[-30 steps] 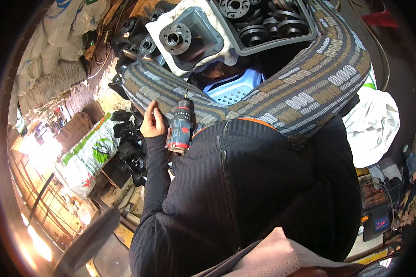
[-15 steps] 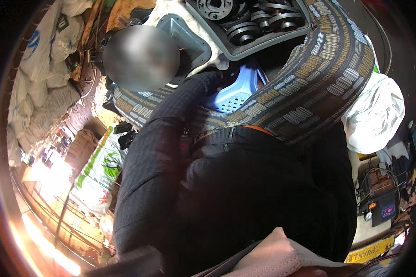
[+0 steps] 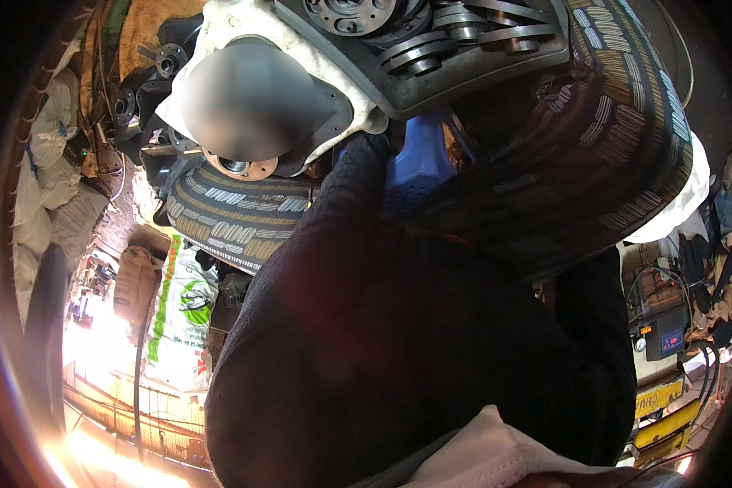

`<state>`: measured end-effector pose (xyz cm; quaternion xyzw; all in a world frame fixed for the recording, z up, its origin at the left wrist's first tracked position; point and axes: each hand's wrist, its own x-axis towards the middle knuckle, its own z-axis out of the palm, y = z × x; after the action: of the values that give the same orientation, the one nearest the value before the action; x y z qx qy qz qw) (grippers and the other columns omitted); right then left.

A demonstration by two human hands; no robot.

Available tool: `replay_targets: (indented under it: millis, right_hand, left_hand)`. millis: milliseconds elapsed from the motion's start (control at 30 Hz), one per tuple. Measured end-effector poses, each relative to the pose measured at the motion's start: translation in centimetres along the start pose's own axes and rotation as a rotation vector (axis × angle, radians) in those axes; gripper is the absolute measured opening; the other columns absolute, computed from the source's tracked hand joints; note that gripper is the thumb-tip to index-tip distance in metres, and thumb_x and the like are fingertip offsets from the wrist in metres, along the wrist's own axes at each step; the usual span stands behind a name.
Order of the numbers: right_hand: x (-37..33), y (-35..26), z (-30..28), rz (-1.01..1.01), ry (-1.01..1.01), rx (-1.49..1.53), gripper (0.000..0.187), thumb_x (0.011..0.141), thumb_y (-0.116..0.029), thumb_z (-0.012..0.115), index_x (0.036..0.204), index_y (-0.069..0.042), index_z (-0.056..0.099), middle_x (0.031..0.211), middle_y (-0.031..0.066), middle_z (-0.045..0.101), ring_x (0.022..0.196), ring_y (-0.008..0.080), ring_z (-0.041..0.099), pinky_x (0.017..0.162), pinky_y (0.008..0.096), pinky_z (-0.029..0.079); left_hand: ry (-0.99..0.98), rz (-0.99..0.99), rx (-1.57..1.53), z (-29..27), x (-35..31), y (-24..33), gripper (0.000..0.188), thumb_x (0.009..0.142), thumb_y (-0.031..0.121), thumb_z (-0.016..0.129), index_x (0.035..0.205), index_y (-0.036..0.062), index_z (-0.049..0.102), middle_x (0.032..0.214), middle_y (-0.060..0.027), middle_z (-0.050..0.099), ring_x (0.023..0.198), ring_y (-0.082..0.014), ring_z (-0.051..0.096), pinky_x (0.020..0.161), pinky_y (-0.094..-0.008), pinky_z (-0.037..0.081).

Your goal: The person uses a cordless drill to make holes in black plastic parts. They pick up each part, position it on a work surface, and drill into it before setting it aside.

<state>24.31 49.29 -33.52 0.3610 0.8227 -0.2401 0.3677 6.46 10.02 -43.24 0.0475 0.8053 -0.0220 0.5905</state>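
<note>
My left arm, in a black sleeve point(image 3: 342, 191), reaches forward between my knees. Its far end stops at the edge of a white cloth point(image 3: 372, 122), where the fingers are hidden, so whether they hold anything is unclear. Of my right hand nothing shows. Just beyond the left sleeve lies a grey metal housing point(image 3: 333, 110) on the cloth, partly covered by a blurred patch. A copper-coloured ring part point(image 3: 252, 168) is at its near side. Beside the sleeve's end stands a blue plastic stool point(image 3: 419, 154), partly in shadow.
A dark grey tray point(image 3: 431, 93) with several round flanged metal parts point(image 3: 419, 53) sits ahead. More hubs point(image 3: 171, 61) lie at the far left. Patterned trouser legs point(image 3: 244, 220) flank the stool. A printed sack point(image 3: 179, 317) stands left; a black device with a display point(image 3: 668, 342) is at right.
The view has shifted forward, so the tray and the housing look larger. The copper-coloured ring part and the hubs at the far left now show. The stool and right trouser leg are darker.
</note>
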Motion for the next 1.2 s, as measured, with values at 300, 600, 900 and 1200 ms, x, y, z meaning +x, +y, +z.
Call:
replay_targets:
  millis: [300, 600, 900, 1200]
  right_hand:
    - [-0.3, -0.5, 0.4, -0.018, 0.026, -0.02, 0.034, 0.085, -0.027, 0.049, 0.118, -0.02, 0.053, 0.116, 0.012, 0.052, 0.105, 0.0307, 0.053, 0.087, 0.0411, 0.044]
    - [-0.4, -1.8, 1.1, -0.115, 0.075, -0.036, 0.033, 0.085, -0.028, 0.049, 0.117, -0.02, 0.054, 0.114, 0.012, 0.053, 0.104, 0.0305, 0.054, 0.087, 0.0408, 0.044]
    - [1.1, -3.7, 1.7, -0.18, 0.088, -0.056, 0.033, 0.084, -0.028, 0.049, 0.116, -0.02, 0.054, 0.112, 0.012, 0.055, 0.102, 0.0304, 0.054, 0.086, 0.0406, 0.044]
    - [4.0, -5.2, 2.8, -0.236, 0.005, -0.073, 0.032, 0.084, -0.029, 0.05, 0.115, -0.02, 0.055, 0.11, 0.012, 0.056, 0.101, 0.0302, 0.055, 0.086, 0.0403, 0.045]
  left_hand:
    - [0.063, 0.072, 0.038, -1.2, -0.4, 1.8, 0.03, 0.082, 0.021, 0.047, 0.105, 0.0063, 0.06, 0.089, -0.019, 0.064, 0.082, -0.0346, 0.062, 0.073, -0.0432, 0.049]
    - [0.253, 0.648, 0.361, -11.9, -14.8, 2.9, 0.02, 0.077, 0.015, 0.049, 0.094, 0.0103, 0.06, 0.076, -0.0173, 0.064, 0.071, -0.0331, 0.063, 0.062, -0.0429, 0.051]
    - [0.992, 0.513, -0.83, -23.5, -32.4, -11.4, 0.017, 0.085, 0.007, 0.059, 0.1, -0.0012, 0.062, 0.084, -0.0073, 0.064, 0.069, -0.012, 0.061, 0.062, -0.0227, 0.05]
    - [0.953, 0.358, -1.172, -19.9, -31.9, -13.5, 0.021, 0.087, 0.009, 0.057, 0.105, -0.0028, 0.057, 0.085, -0.0119, 0.062, 0.066, -0.0143, 0.058, 0.059, -0.024, 0.049]
